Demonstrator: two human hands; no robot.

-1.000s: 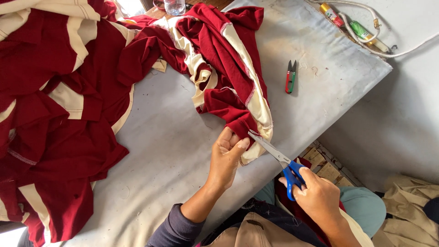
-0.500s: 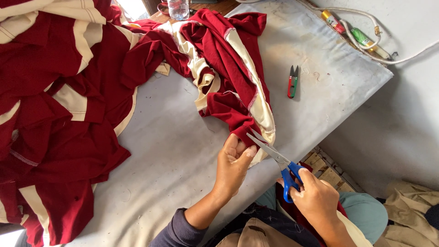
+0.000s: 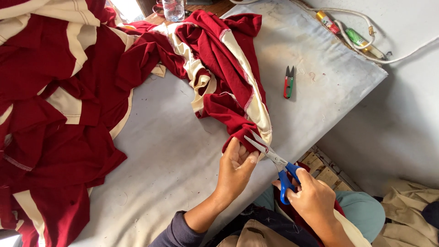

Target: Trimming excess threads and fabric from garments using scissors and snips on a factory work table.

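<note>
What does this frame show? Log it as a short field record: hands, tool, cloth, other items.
left hand: pinches the edge of the red and cream garment
right hand: holds blue-handled scissors, blades open at the cloth edge
surface: grey padded table
nearby: red and green thread snips lying apart on the table
far edge: clear glass, white cable

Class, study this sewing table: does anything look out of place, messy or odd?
Mostly untidy: loose thread bits litter the grey table cover around the small thread snips, and a cord lies across the far corner. The red garment being cut with scissors is crumpled.
</note>
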